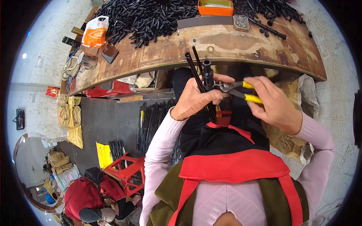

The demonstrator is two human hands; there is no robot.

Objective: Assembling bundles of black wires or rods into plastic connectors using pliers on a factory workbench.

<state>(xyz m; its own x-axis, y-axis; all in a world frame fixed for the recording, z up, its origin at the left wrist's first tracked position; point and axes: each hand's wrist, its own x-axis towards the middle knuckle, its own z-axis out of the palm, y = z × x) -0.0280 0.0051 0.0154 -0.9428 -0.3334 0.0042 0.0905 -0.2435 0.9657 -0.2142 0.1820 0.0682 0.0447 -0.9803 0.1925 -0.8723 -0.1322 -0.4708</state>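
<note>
My left hand is closed around several thin black rods and a stepped black tubular piece, which stands upright above the fingers. In my right hand is a pair of pliers with yellow handles. Its jaws point left and reach a small metal bit at the left fingertips, beside the base of the tubular piece. Whether the jaws grip that bit, I cannot tell. The lower ends of the rods run down toward my lap, over a black and red apron.
Beyond my hands, a worn wooden table carries a heap of black tubular parts, an orange container, a tray of small metal pieces and a phone. Black rods stand at left, near a red stool and another person.
</note>
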